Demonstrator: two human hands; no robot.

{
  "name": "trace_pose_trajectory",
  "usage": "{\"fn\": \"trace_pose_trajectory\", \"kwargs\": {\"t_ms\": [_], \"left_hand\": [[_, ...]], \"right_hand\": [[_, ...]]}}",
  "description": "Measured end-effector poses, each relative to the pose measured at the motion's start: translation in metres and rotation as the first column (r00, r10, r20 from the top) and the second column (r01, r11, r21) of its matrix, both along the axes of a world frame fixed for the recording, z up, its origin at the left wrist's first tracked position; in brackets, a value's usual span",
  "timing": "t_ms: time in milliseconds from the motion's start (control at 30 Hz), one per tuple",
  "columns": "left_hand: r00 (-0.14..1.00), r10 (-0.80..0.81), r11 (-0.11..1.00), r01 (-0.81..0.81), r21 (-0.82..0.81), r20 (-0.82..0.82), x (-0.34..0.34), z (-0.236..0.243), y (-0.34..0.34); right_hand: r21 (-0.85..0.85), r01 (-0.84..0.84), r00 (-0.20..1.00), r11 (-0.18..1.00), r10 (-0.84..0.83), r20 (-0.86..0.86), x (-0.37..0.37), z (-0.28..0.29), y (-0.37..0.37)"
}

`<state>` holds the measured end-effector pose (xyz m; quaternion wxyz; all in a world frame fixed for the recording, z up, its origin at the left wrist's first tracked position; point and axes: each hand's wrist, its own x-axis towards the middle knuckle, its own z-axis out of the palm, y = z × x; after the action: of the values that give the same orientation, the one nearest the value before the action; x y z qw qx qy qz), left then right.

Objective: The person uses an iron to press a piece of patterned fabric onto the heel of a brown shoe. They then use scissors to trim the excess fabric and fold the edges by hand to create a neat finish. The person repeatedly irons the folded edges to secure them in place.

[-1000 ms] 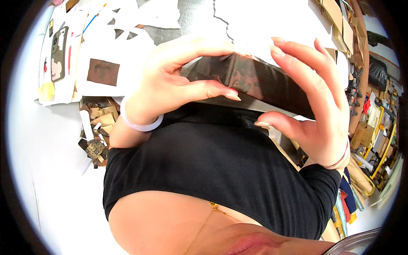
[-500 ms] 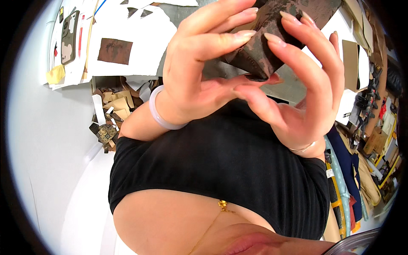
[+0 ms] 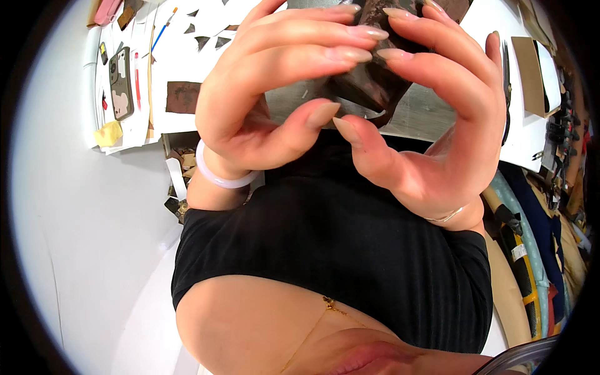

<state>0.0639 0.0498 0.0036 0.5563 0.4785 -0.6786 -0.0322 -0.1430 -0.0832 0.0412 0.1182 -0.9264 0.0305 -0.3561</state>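
A folded piece of dark brown, mottled leather-like material [image 3: 375, 87] is held up over the table, partly hidden behind my fingers. The curved fingers of my left hand [image 3: 228, 103] meet its left side, while its thumb sits off the near edge. From the other side, the curved fingertips of my right hand [image 3: 478, 115] rest on it. Both thumb tips almost touch each other just in front of the folded corner. Close to my left hand lies a flat brown square [image 3: 181, 97] of similar material on white paper.
Far left on the table are a phone [image 3: 121, 81], a red pen [image 3: 137, 84], a blue brush or pencil [image 3: 164, 31] and a yellow cloth-like piece [image 3: 108, 133]. Small dark triangular scraps [image 3: 201, 42] lie on the paper. Offcuts [image 3: 178, 178] fill a space below. Material rolls [image 3: 531, 250] stand at the right.
Both thumbs have come away from under the folded corner toward me. My left hand has shifted left, and its fingers have moved down the piece. The whole view has shifted slightly.
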Motion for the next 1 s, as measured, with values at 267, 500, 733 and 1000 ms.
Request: {"fn": "trace_pose_trajectory", "kwargs": {"t_ms": [267, 500, 733, 1000], "left_hand": [[0.972, -0.045, 0.99, 0.012, 0.141, 0.231, 0.009, 0.048, -0.003], [0.946, -0.001, 0.98, -0.063, 0.189, 0.323, 0.002, 0.065, -0.007], [0.869, -0.036, 0.967, -0.094, 0.236, 0.493, 0.008, 0.079, -0.006], [0.841, -0.069, 0.996, 0.031, 0.08, 0.536, 0.012, 0.073, -0.006]], "right_hand": [[0.032, 0.039, 0.998, 0.999, -0.041, 0.038, 0.002, -0.005, 0.005], [0.056, 0.064, 0.997, 0.996, -0.066, 0.046, -0.003, 0.009, 0.008], [0.099, 0.06, 0.998, 0.993, -0.06, -0.005, -0.006, 0.007, 0.011], [0.119, 0.052, 0.999, 0.992, -0.05, -0.018, -0.007, 0.008, 0.01]]}}
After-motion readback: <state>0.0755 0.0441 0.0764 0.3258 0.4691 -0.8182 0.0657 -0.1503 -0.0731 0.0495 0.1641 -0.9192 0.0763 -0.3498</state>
